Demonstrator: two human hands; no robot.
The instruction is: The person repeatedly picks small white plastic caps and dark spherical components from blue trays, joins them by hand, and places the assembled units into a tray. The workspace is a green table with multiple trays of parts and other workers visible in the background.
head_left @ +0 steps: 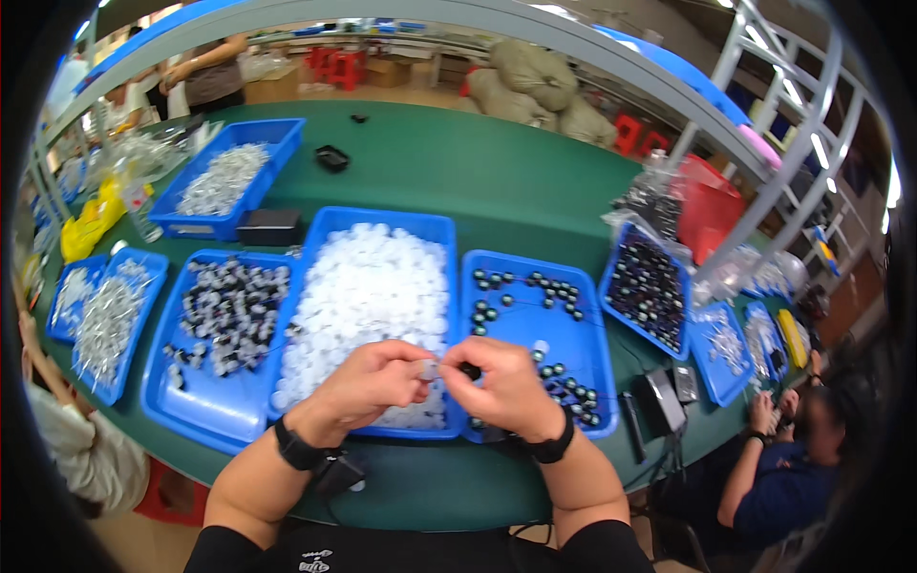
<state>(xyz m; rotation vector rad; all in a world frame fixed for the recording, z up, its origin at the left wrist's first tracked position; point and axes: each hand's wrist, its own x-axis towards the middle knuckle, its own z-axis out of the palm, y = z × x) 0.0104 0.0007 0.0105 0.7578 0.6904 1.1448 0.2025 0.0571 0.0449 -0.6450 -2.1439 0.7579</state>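
Note:
My left hand [382, 384] is closed in a pinch on a small whitish translucent piece [430, 370]. Close beside it, my right hand [504, 390] pinches a small black round piece [469, 371]. The two pieces nearly meet; whether they touch is unclear. Both hands hover over the front of a blue tray [382, 215] heaped with small white caps [377, 286]. To the right, another blue tray [530, 329] holds scattered dark shiny balls [554, 286]. On the left, a blue tray [215, 411] contains small black-and-white parts [234, 310].
Blue bins of silvery pieces [224, 181] stand at the left. A tilted bin of dark balls [647, 286] and black box-like devices [659, 401] lie right. A metal frame [458, 14] arches overhead. Other people [793, 477] sit at both sides of the green table [458, 158].

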